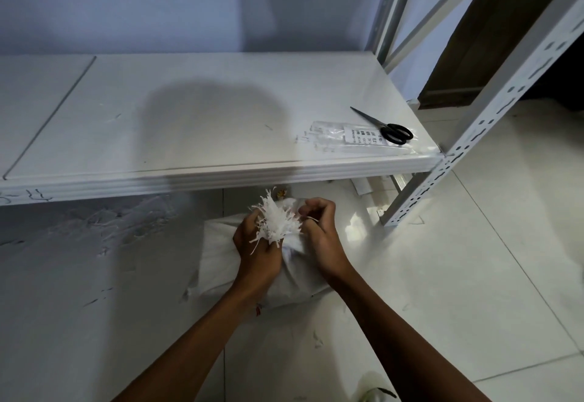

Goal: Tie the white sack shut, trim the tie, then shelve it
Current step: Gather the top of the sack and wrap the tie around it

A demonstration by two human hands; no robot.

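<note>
White woven sack (pixel 221 262): one, lying on the pale tiled floor (pixel 442 275) at 6 o'clock from the shelf edge, its mouth gathered into a frayed white tuft (pixel 278 221) that stands up between the two hands. Hands: two. Left hand (pixel 257 250), at 9 o'clock of the tuft, is wrapped around the gathered neck just under the fraying, fingers curled and clamped on it. Right hand (pixel 319 227), at 3 o'clock of the tuft, touches the neck; its fingers are bent together and pinch a thin white tie (pixel 311 219), one short strand showing beside the knuckles. Whether the tie fully circles the neck cannot be told.

Shelf board (pixel 189 123), white: one, at 12 o'clock from the sack, carried by a perforated white upright (pixel 493 123) at 2 o'clock. Scissors (pixel 384 128), black-handled: one pair, blades closed, lying near the board's right end. Clear plastic packet (pixel 354 140) with a printed label: one, touching the scissors' handles, on the same board.
</note>
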